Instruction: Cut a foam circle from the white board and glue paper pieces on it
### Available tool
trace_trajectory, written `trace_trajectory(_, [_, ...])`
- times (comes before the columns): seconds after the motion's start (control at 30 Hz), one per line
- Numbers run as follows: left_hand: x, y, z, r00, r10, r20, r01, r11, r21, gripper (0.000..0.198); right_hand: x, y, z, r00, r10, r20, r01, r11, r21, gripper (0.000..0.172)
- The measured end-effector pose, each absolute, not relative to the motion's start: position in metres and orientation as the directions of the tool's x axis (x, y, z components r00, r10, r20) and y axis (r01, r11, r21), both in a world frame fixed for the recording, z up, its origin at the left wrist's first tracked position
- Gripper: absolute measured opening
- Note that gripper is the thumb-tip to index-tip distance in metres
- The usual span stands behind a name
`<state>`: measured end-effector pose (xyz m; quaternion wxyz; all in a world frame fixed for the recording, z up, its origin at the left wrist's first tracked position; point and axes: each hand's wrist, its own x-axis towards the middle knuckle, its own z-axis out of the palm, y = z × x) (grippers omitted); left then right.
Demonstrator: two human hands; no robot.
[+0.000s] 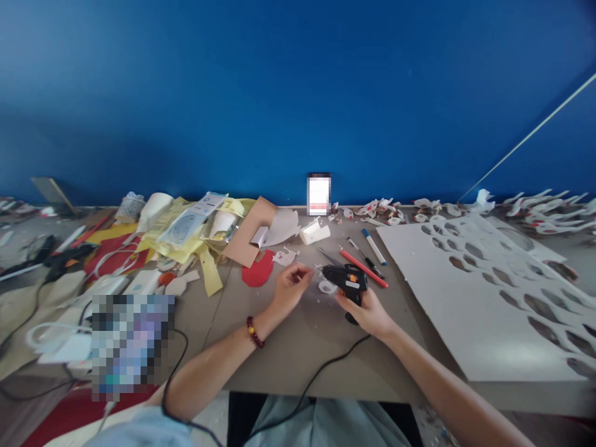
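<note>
My right hand point(370, 311) grips the handle of a black hot glue gun point(342, 278), its nozzle pointing left. Just left of the nozzle, my left hand point(291, 287) is closed in a pinch, its fingertips close to the tip. Whatever sits between those fingertips is too small to make out. A small white ring point(327, 287) lies on the table below the nozzle. Beyond my left hand are a red paper piece point(257, 269) and torn white paper scraps point(285, 257). A red pen point(365, 269) lies behind the glue gun.
A large white sheet with cut-out holes point(447, 298) covers the right side. Yellow paper and packets point(186, 230) pile up at the left, near a pixelated device point(135, 341). A black cord point(316, 379) crosses the table's front edge. Several white bird-like pieces point(549, 208) line the back right.
</note>
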<state>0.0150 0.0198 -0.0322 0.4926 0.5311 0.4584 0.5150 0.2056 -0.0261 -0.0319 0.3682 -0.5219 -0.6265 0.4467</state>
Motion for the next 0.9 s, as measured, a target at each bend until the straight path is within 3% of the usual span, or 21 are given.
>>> trace_trajectory(0.3, [0.014, 0.023, -0.034, 0.018, 0.995, 0.094, -0.036, -0.093, 0.995, 0.026, 0.210, -0.019, -0.025, -0.034, 0.989, 0.142, 0.521, 0.139, -0.842, 0.025])
trace_trajectory(0.53, [0.011, 0.023, -0.034, -0.031, 0.998, 0.062, -0.020, -0.062, 0.998, 0.025, 0.231, -0.028, -0.021, 0.049, 0.999, -0.005, 0.582, -0.033, -0.813, 0.046])
trace_trajectory(0.73, [0.010, 0.021, -0.032, -0.035, 0.997, 0.075, 0.007, -0.075, 0.997, 0.027, 0.231, -0.070, -0.035, 0.081, 0.994, -0.072, 0.626, -0.107, -0.773, 0.051])
trace_trajectory(0.9, [0.011, 0.021, -0.033, -0.041, 0.997, 0.068, 0.004, -0.068, 0.998, 0.028, 0.220, -0.097, -0.043, 0.110, 0.993, -0.037, 0.728, -0.106, -0.677, 0.061])
